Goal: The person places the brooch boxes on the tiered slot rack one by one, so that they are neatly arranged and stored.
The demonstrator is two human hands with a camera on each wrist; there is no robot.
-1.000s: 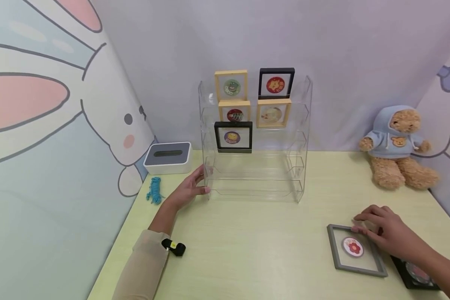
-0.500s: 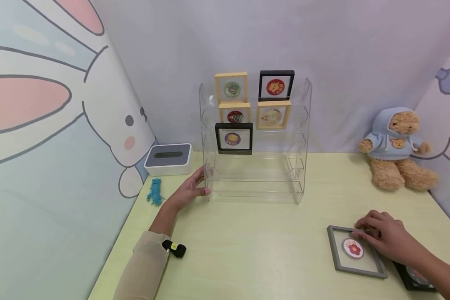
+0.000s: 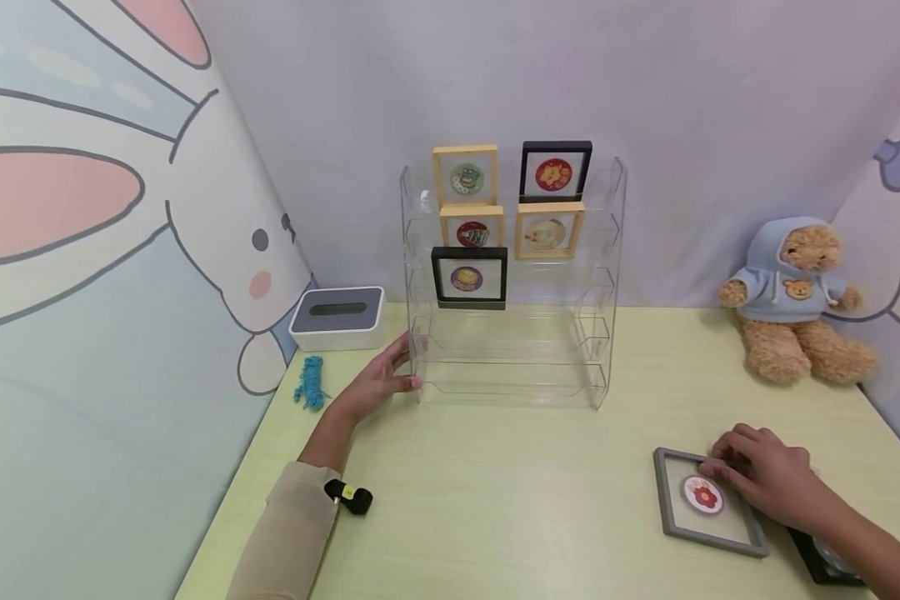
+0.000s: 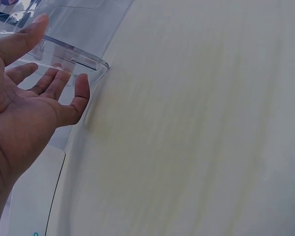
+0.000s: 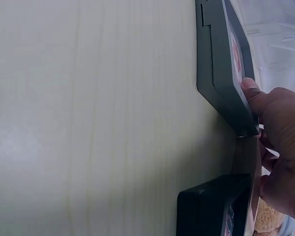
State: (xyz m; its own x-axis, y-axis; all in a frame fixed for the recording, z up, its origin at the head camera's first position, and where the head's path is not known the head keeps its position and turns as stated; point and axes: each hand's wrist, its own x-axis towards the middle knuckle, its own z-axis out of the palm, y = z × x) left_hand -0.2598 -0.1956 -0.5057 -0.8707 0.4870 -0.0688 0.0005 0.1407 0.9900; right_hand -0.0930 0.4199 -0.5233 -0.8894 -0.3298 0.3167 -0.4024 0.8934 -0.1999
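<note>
My left hand [image 3: 375,386] is at the lower left side of a clear acrylic tiered rack [image 3: 513,392]. Its fingers are spread and relaxed against the side panel, thumb near the front edge [image 4: 27,103]. On the right, my right hand [image 3: 771,475] pinches the upper right edge of a grey display frame [image 3: 712,542] that holds a round flower badge [image 3: 702,495]. The right wrist view shows the thumb on the frame's [image 5: 221,93] inner side; the other fingers are partly hidden. Beside it lie a black frame [image 3: 821,562], partly under the forearm, and a brown-edged frame [image 5: 247,157].
Several framed badges stand on the rack's upper tiers, among them a black frame [image 3: 470,302]. A tissue box [image 3: 337,333] and blue cord bundle [image 3: 311,383] lie left of the rack. A teddy bear [image 3: 791,292] sits at the back right of the table [image 3: 525,517].
My right hand has closed its fingers at the grey frame's edge, and the frame has shifted slightly left. The left hand stays at the rack's side.
</note>
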